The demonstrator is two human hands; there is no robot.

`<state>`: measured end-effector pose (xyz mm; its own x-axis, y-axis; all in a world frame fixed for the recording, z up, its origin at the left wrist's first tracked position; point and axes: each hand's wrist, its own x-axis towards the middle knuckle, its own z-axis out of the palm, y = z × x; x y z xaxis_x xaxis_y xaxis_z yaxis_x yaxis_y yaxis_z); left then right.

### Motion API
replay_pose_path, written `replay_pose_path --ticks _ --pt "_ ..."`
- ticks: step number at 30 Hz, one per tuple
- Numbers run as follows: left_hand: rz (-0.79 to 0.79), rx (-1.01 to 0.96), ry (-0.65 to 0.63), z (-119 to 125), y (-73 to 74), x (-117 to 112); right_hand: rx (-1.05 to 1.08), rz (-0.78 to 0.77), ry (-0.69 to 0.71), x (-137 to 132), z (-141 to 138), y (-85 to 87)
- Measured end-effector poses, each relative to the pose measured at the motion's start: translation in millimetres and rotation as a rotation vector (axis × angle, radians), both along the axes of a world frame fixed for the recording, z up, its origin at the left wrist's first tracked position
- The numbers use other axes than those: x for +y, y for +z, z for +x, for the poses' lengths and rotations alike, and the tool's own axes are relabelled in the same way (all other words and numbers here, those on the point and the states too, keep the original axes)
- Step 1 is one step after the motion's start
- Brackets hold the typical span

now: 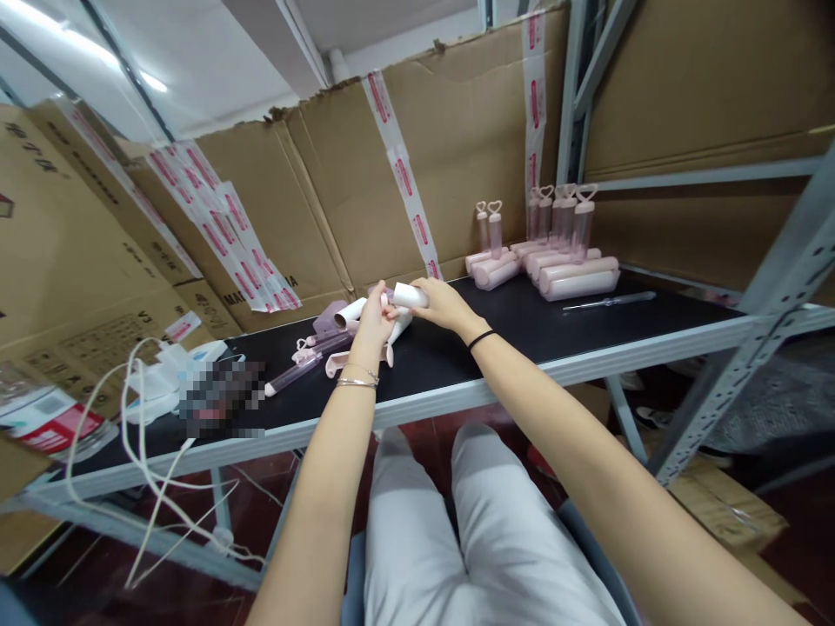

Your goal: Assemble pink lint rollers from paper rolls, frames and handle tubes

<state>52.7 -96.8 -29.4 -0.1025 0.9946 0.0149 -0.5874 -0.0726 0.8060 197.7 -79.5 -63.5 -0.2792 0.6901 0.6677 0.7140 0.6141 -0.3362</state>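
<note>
My right hand (444, 304) is closed around a short white cylinder (409, 296), held above the black tabletop. My left hand (376, 318) meets it from the left, fingers pinched on a small pale pink part that is mostly hidden. Just beyond and beside my left hand lie a white tube (350, 312) with an open end and a lilac piece (328, 318). Clear purplish tubes (295, 374) with pale ends lie left of my left wrist. Under my hands rests a curved pink shell (337, 363).
At the back right, pink-and-white cylinders (579, 280) lie in a group, with several clear tubes with heart-shaped handles (583, 228) upright behind. A thin clear stick (610, 302) lies nearby. White cables (144, 452) hang over the left edge. Cardboard (457, 130) walls the back; a metal post (711, 400) stands right.
</note>
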Motion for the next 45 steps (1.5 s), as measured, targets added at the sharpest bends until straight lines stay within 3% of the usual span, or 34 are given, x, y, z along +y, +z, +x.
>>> replay_pose_path --ticks 7,12,22,28,32,38,45 --pt "0.049 0.076 -0.014 2 -1.6 0 -0.007 0.053 0.055 9 0 -7.2" --pt "0.056 0.251 0.011 3 -4.6 0 -0.025 0.081 0.128 7 0 -5.0" --pt "0.101 0.405 0.012 6 -11.6 4 -0.122 0.105 -0.019 -8 4 3.1" --pt "0.111 0.506 0.105 5 -11.7 6 -0.157 0.13 0.053 -9 5 5.0" --pt "0.137 0.472 0.108 2 -10.4 4 -0.14 0.149 0.107 -9 4 5.1" --pt "0.229 0.476 0.273 -4 -13.4 8 -0.121 0.159 0.202 -9 3 5.0" --pt "0.36 0.291 0.116 3 -13.5 6 -0.153 0.135 0.206 -11 -2 2.5"
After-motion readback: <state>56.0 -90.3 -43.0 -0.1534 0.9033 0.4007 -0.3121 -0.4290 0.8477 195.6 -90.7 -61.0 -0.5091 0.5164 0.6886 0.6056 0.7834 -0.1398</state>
